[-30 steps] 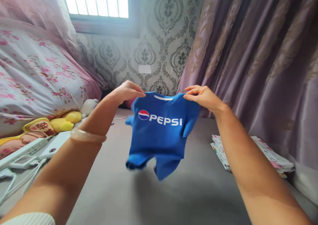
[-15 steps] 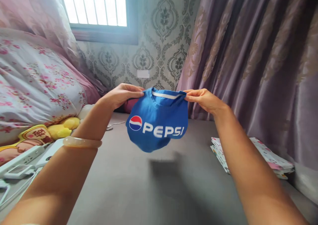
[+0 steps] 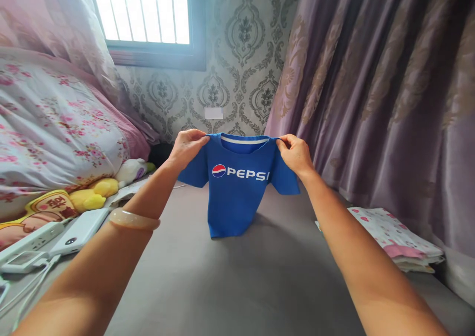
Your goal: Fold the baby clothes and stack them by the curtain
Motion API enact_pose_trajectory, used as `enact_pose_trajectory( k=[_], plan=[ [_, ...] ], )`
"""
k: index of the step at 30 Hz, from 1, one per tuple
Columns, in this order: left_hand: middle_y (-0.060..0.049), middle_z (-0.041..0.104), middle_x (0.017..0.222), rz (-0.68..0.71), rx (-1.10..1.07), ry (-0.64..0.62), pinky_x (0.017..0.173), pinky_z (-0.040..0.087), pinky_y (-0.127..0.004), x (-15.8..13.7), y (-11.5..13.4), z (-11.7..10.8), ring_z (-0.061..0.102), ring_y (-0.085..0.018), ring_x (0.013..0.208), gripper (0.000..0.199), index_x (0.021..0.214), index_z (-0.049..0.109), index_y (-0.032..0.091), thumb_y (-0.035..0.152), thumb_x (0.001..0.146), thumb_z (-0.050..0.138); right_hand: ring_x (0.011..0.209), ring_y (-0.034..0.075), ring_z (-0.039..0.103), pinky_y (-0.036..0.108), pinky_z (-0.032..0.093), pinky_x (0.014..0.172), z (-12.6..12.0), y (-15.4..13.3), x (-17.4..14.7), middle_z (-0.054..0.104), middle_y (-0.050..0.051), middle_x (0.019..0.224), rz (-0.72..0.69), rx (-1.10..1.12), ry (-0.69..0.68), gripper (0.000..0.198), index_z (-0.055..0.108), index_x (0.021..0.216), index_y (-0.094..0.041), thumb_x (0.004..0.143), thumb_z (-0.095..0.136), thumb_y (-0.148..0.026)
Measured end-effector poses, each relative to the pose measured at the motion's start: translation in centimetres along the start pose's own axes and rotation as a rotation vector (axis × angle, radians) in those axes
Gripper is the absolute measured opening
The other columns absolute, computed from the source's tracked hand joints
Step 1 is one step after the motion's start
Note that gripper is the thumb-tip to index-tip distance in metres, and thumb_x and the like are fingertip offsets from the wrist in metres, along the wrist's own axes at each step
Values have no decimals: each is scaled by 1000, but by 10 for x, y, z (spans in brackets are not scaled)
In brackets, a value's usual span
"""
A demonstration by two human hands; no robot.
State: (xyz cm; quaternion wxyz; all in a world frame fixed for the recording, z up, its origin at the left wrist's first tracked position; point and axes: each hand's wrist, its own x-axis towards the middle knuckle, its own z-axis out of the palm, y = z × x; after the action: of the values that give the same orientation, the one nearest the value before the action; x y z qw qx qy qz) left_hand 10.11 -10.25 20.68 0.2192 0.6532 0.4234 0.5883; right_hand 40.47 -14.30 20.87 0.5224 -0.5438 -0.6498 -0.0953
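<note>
A small blue T-shirt (image 3: 234, 202) with a white PEPSI print and a round red, white and blue logo hangs upright, its front facing me. My left hand (image 3: 188, 147) pinches its left shoulder between thumb and fingers. At the other shoulder, my right hand (image 3: 296, 152) has the same kind of pinch. The neckline is stretched between the hands, showing a white band inside the collar. Both short sleeves droop outward below my hands. The hem hangs down at or just over the grey sheet (image 3: 208, 286); I cannot tell if it touches. A pale bangle (image 3: 134, 220) circles my left forearm.
Folded patterned cloths (image 3: 393, 234) lie stacked at the right, beside purple curtains (image 3: 356, 88). On the left are a power strip (image 3: 35, 239), a white power bank (image 3: 79, 232) with cables, plush toys (image 3: 92, 193) and floral bedding (image 3: 59, 123). A papered wall and window stand behind.
The T-shirt, billowed and bunched half a second ago, now hangs straight down with its sleeves and body spread out. Both hands keep their hold at the shoulders; the right forearm has shifted slightly left.
</note>
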Motion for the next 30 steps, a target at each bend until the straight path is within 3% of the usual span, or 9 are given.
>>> enact_pose_trajectory(
  k=[7,11,18,24,30],
  plan=[
    [-4,65,86,88,350,191,79,45,-32,-5,-4,16,60,-20,82,25,98,68,23,34,86,49,98,25,61,32,45,76,10,-12,-10,65,9,106,-129,-265,115,33,67,106,-23,98,39,-39],
    [-5,64,85,46,411,241,82,44,-35,-13,1,17,60,-22,86,26,101,66,24,33,88,45,97,25,60,33,44,77,5,-20,-13,64,9,105,-163,-385,65,31,68,107,-24,98,41,-36],
    [-6,64,87,54,453,208,82,45,-35,-15,0,19,59,-23,87,20,91,67,24,36,85,52,87,27,64,38,46,77,4,-10,1,70,9,85,49,-280,-53,20,73,90,-23,88,52,-23],
    [-6,60,98,238,546,224,79,45,-33,-29,15,20,59,-22,91,25,96,66,24,37,92,44,90,30,62,44,47,80,18,-11,-8,65,16,98,137,-285,177,29,65,101,-18,90,39,-19],
    [-8,58,106,389,621,208,81,42,-32,-47,27,-3,56,-25,107,30,103,63,27,45,96,40,95,27,58,36,46,74,1,-32,-26,60,13,104,-79,-409,262,34,60,104,-19,97,30,-33]
  ],
)
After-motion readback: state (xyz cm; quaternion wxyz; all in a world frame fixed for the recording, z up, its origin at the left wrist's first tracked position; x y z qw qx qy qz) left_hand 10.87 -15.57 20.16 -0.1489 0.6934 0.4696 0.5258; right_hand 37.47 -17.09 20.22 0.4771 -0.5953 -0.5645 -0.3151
